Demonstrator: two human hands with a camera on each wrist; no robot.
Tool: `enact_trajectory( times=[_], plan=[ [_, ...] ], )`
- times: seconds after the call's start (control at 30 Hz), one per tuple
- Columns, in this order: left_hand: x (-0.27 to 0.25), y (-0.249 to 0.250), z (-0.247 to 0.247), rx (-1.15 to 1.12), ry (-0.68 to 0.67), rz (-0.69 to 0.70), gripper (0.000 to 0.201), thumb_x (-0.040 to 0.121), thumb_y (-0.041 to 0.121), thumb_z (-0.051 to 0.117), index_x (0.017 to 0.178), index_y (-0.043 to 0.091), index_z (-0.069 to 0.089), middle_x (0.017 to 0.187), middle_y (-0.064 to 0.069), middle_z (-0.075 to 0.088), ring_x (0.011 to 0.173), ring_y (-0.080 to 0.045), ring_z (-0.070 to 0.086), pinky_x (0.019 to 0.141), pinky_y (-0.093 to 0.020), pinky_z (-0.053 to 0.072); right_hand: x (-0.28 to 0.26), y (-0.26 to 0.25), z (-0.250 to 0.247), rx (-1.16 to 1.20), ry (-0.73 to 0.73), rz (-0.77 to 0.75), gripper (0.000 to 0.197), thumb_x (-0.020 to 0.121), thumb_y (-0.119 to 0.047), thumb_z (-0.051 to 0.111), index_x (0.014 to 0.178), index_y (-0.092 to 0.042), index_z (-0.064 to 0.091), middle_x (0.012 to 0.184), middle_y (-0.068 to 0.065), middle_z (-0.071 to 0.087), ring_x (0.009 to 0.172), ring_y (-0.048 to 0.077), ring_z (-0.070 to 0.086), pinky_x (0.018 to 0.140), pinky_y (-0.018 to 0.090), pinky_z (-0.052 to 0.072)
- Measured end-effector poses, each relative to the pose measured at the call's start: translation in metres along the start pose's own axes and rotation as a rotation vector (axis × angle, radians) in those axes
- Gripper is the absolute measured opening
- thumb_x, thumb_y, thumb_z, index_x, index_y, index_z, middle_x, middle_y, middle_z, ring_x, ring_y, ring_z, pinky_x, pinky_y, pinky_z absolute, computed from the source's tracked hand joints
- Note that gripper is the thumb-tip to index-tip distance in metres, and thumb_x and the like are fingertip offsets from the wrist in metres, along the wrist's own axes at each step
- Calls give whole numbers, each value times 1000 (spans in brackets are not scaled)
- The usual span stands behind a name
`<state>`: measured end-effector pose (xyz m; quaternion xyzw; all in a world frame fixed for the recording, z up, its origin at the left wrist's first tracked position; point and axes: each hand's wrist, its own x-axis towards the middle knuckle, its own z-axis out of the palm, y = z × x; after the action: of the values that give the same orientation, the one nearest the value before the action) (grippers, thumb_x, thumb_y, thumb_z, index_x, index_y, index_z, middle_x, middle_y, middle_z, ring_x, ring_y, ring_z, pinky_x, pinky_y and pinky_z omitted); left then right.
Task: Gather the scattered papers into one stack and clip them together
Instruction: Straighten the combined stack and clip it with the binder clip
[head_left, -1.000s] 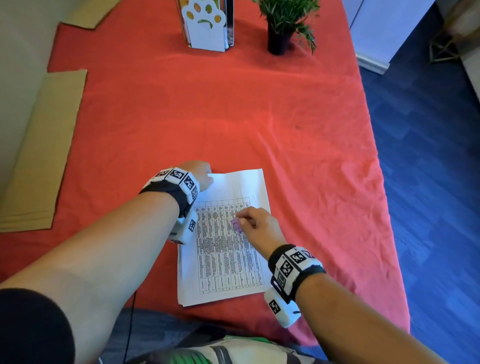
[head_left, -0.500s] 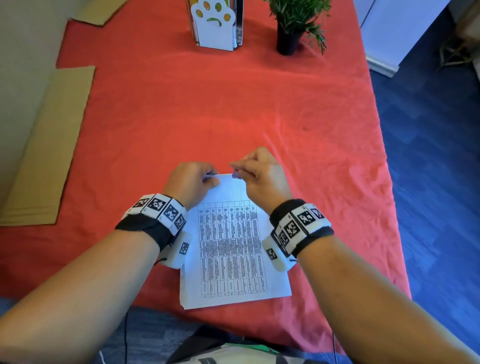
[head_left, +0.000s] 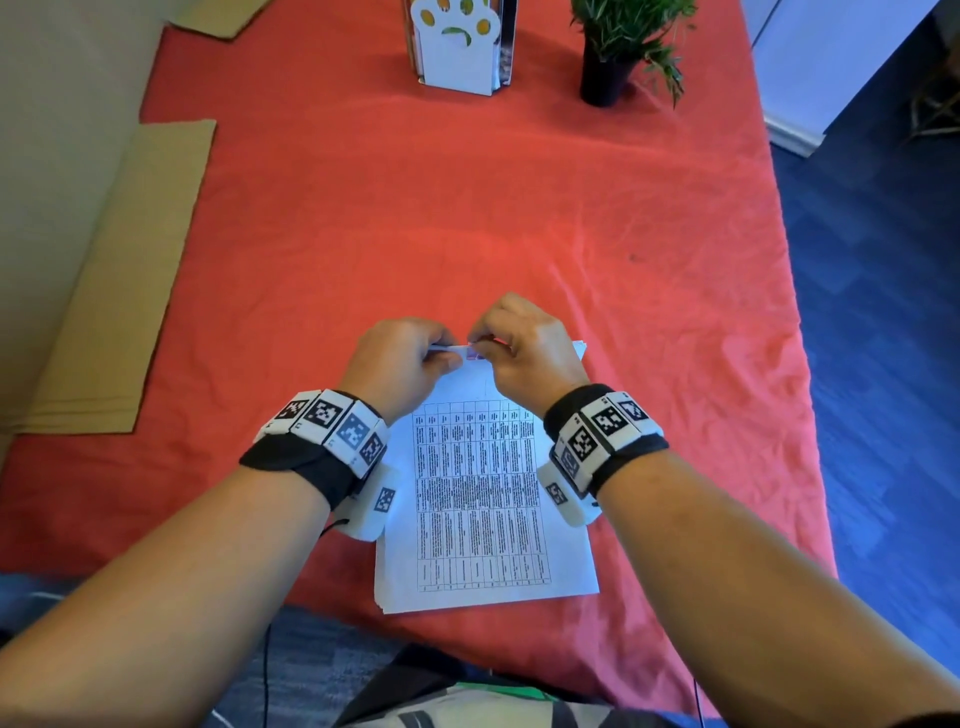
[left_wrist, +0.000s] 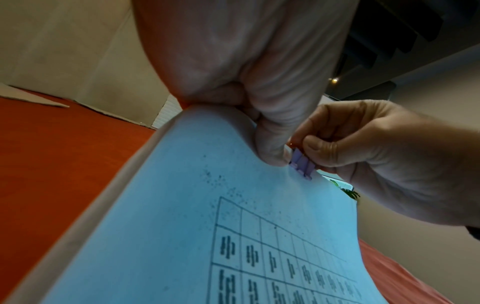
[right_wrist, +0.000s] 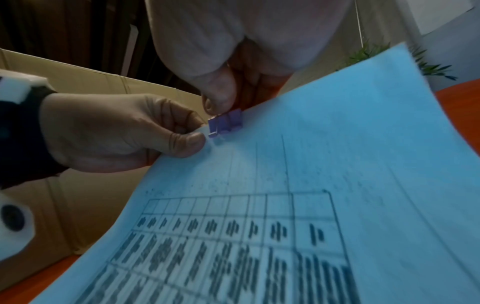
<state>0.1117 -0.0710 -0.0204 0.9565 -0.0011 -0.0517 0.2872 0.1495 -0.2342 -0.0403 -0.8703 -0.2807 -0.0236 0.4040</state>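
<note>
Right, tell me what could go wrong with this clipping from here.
1. The purple binder clip sits at the very top edge of the paper stack; the right hand may release it with only a shallow bite, so lower sheets could slip free.
2. The left hand lifts only the far edge near the clip; the near end shows slightly offset sheet edges, so the stack could be clipped misaligned.

Table under red cloth (head_left: 467, 208). On it: paper stack (head_left: 483, 582), paw-print holder (head_left: 457, 57), potted plant (head_left: 605, 78), cardboard sheets (head_left: 119, 291).
</note>
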Motion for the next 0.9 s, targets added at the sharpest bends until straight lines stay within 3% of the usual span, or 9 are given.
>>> enact_trajectory(
  times=[0.13, 0.2, 0.33, 0.53, 0.67, 0.73, 0.8, 0.87, 0.9],
  plan=[
    [2, -3, 0, -14, -1, 3, 11, 82, 25, 67, 85, 15, 70, 76, -8, 69, 75, -27, 62, 67, -36, 48, -15, -3, 4, -149, 47, -23, 8, 82, -15, 63, 86, -8, 64, 105, 11, 62, 92, 31, 60, 74, 42, 49],
    [4, -4, 1, -24, 1, 8, 11, 82, 25, 68, 85, 16, 71, 77, -7, 69, 75, -26, 61, 67, -34, 47, -28, -5, 9, -275, 131, -58, 11, 84, -21, 63, 84, -10, 67, 100, 10, 62, 84, 32, 57, 70, 40, 45],
    [6, -5, 1, -76, 7, 16, 8, 81, 27, 69, 84, 20, 72, 82, -1, 70, 79, -22, 61, 73, -35, 49, -57, -2, 25, -295, 128, -191, 7, 82, -10, 65, 85, -7, 70, 85, 11, 66, 70, 32, 59, 61, 40, 48],
    [0, 0, 2, -27, 68, 132, 8, 80, 23, 69, 79, 16, 69, 69, 5, 58, 71, -22, 58, 64, -30, 41, -40, -7, 10, -359, 114, -111, 31, 83, -6, 59, 114, -2, 63, 114, 14, 65, 89, 32, 59, 77, 39, 50],
    [-8, 3, 2, 18, 161, 235, 10, 79, 25, 66, 72, 20, 65, 65, 8, 59, 67, -21, 59, 65, -33, 39, -26, -14, -7, -412, -17, -116, 41, 86, -22, 54, 124, -10, 59, 87, 6, 70, 78, 31, 64, 76, 39, 51],
    [-10, 6, 0, 40, 174, 239, 9, 80, 24, 67, 72, 19, 65, 67, 6, 63, 68, -21, 60, 66, -32, 34, -26, -18, -14, -474, -42, -37, 48, 86, -34, 49, 133, -20, 52, 91, 2, 71, 94, 29, 62, 94, 47, 41],
    [-7, 7, -4, 19, 190, 225, 9, 78, 26, 66, 73, 19, 67, 67, 4, 64, 68, -22, 60, 67, -33, 38, -27, -18, -20, -492, 35, 52, 53, 87, -38, 48, 138, -25, 45, 111, 1, 67, 117, 26, 52, 109, 56, 24],
    [-3, 6, -12, -52, 213, 215, 16, 77, 31, 60, 74, 17, 68, 65, 4, 62, 66, -19, 59, 65, -31, 43, -30, -13, -29, -394, 197, 125, 62, 85, -31, 55, 144, -24, 34, 138, 2, 49, 134, 22, 36, 115, 50, 16],
    [-1, 5, -16, -119, 209, 199, 16, 77, 31, 59, 74, 18, 68, 64, 7, 60, 65, -13, 57, 64, -28, 43, -32, -9, -34, -241, 265, 154, 68, 86, -23, 57, 147, -19, 27, 145, 5, 39, 137, 18, 30, 118, 40, 16]
  ],
)
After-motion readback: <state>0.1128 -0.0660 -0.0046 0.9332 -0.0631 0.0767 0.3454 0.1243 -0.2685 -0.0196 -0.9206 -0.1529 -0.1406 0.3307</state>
